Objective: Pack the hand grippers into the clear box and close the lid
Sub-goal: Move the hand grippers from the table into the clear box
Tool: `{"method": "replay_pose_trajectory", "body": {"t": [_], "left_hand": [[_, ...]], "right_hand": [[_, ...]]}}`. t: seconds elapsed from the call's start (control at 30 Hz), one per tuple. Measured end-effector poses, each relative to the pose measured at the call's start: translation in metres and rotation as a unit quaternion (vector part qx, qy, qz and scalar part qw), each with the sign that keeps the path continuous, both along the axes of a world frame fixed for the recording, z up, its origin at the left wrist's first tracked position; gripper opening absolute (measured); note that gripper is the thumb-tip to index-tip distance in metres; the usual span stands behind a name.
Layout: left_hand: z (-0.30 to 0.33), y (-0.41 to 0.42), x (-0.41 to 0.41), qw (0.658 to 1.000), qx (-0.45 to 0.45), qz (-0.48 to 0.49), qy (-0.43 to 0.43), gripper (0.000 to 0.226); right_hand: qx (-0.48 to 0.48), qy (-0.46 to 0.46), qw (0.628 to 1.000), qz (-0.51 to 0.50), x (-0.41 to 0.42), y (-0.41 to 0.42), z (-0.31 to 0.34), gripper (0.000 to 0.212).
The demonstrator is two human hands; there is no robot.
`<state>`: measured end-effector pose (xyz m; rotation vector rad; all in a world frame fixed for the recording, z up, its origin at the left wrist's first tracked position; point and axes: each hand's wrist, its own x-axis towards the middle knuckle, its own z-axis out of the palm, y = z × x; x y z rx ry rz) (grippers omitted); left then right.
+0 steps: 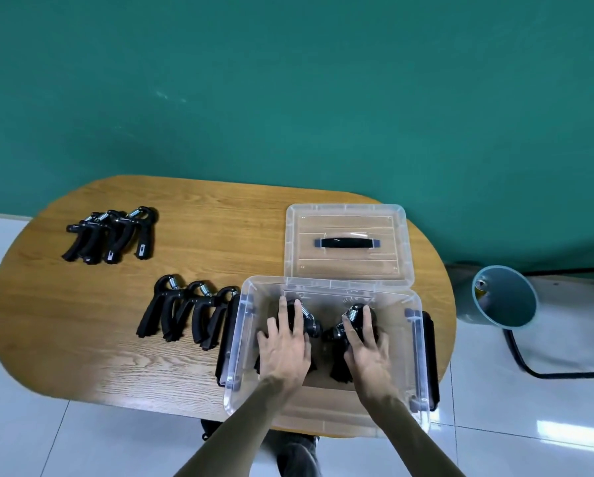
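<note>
Partway: your left hand (283, 349) and right hand (368, 352) press flat, fingers straight, on hand grippers inside the clear box (416, 373) at the table's (220, 228) near edge. Two clusters (111, 235) (185, 311) remain out left; lid (345, 242) off, behind the box.

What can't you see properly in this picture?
- Hand grippers in the clear box, head view: left hand and right hand cover them, so their count is unclear.
- Far pile of grippers: overlapping, hard to count.
- Inside the grey bin: contents too small.
- Grippers' print: too small.
</note>
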<state>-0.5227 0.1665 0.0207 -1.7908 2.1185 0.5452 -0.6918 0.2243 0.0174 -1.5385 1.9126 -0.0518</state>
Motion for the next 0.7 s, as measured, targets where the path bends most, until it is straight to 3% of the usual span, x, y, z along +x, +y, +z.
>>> {"method": "replay_pose_trajectory", "body": {"t": [0.23,0.33,0.47,0.6,0.7], "left_hand": [[-0.009,0.001,-0.003,1.000,-0.007,0.006,0.002,0.077],[-0.009,0.002,-0.004,1.000,-0.014,0.005,0.002,0.074],[-0.006,0.009,-0.002,0.999,-0.037,0.007,0.017,0.069],[0.010,0.010,0.005,0.996,-0.063,0.013,0.070,0.067],[0.033,0.008,0.016,0.994,-0.026,-0.038,0.095,0.065]], "right_hand": [[0.044,0.038,0.998,0.015,0.003,-0.007,-0.006,0.087],[0.041,0.034,0.999,0.009,0.004,-0.007,-0.009,0.082],[-0.043,0.078,0.996,-0.020,0.013,-0.006,-0.005,0.058],[-0.097,0.049,0.993,-0.035,0.020,-0.005,0.014,0.060],[-0.135,0.022,0.991,0.006,0.027,-0.004,0.034,0.062]]}}
